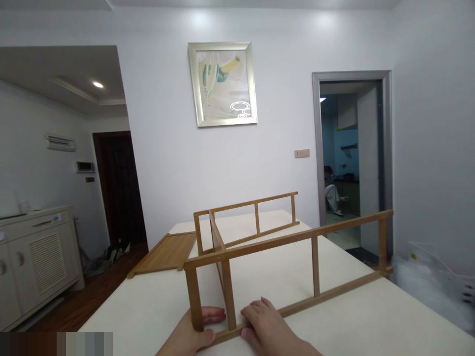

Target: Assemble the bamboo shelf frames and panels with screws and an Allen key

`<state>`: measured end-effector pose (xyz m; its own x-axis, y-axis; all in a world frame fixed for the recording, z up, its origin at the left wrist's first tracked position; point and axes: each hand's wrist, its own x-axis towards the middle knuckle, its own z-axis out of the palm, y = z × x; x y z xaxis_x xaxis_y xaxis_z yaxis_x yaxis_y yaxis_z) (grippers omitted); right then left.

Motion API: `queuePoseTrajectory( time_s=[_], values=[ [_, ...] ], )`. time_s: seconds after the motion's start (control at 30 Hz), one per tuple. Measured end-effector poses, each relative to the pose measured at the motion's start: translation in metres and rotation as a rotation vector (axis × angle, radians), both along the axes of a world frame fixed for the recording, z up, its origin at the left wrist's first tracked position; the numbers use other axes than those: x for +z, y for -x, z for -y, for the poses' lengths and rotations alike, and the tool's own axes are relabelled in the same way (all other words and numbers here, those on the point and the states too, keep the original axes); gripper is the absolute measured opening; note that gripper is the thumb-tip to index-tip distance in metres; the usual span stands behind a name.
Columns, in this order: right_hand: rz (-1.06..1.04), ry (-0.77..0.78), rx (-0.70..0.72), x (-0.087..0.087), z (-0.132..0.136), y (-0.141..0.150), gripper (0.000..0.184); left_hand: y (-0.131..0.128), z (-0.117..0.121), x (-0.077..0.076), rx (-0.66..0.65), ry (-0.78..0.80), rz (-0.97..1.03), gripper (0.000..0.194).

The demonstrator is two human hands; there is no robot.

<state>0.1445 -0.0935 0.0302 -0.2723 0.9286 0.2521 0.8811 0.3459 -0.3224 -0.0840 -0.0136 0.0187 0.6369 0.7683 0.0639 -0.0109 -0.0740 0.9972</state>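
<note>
A brown wooden shelf frame (272, 243) lies on its side on the white table. Its two ladder-like sides are joined by a cross board (216, 230) near the left end. My left hand (187, 331) grips the near side's end post at the bottom corner, thumb over the lower rail and fingers reaching behind the post. On that same rail, just right of the second post, my right hand (269, 326) is closed, its fingers curled over the wood. Left of the frame, a flat wooden panel (163, 253) rests on the table.
The white table (141, 306) reaches toward the wall, where a framed picture (222, 84) hangs. At right is a doorway (352, 148) with a person (334, 195) inside. Clear plastic wrapping (426, 287) lies beyond the table's right edge. A cabinet (44, 257) stands at left.
</note>
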Motion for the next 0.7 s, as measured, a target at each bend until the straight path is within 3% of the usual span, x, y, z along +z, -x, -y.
queuePoseTrajectory(
  time_s=[0.17, 0.37, 0.5, 0.7],
  values=[
    [0.023, 0.031, 0.008, 0.003, 0.001, -0.012, 0.016, -0.003, 0.004, 0.002, 0.021, -0.111, -0.070, 0.067],
    [0.051, 0.040, -0.035, 0.013, 0.006, -0.017, 0.020, -0.020, 0.021, 0.011, 0.110, -0.183, -0.198, 0.060],
    [0.067, 0.033, -0.012, 0.014, 0.006, -0.020, 0.022, -0.025, 0.023, 0.011, 0.113, -0.167, -0.172, 0.056],
    [0.081, 0.017, -0.001, 0.015, 0.007, -0.019, 0.024, -0.027, 0.022, 0.007, 0.123, -0.019, -0.036, 0.051]
  ],
)
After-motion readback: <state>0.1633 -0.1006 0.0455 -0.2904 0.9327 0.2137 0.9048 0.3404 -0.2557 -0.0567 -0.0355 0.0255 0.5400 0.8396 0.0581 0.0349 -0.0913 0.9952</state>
